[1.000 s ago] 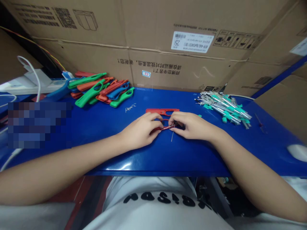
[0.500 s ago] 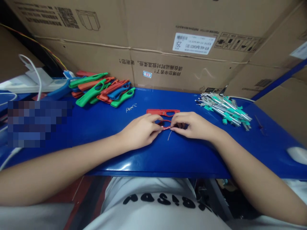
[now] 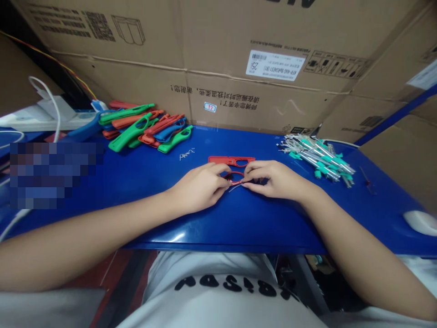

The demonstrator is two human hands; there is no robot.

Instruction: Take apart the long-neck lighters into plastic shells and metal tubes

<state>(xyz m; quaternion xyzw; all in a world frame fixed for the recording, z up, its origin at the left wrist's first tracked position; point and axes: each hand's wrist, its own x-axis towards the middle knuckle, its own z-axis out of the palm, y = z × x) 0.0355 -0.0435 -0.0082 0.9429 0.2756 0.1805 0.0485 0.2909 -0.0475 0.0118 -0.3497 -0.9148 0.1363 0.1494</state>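
Note:
My left hand [image 3: 204, 187] is closed, its thumb and fingertips gripping a red lighter casing half [image 3: 235, 173], whose looped handle shows between my hands. Fingers of my right hand [image 3: 269, 178] pinch at the casing's right end. From that fingertip pinch a thin pale strand [image 3: 235, 187] sticks out to the lower left, just in front of the casing. Much of the casing is covered by my fingers. Directly behind lies a second red casing half [image 3: 222, 160], flat on the blue table [image 3: 211, 228], with a small metallic spot inside.
Green, red, orange and blue lighter casings [image 3: 136, 132] are heaped at the back left. Several tiny wire pieces [image 3: 186, 154] lie nearer. At right is a pile of metal tubes with teal parts [image 3: 321, 157]. A cardboard box [image 3: 218, 59] stands behind; a white rounded object [image 3: 420, 222] sits far right.
The thin strand has swung from pointing down toward me to pointing left along the casing's front. Both hands stay almost in the same place.

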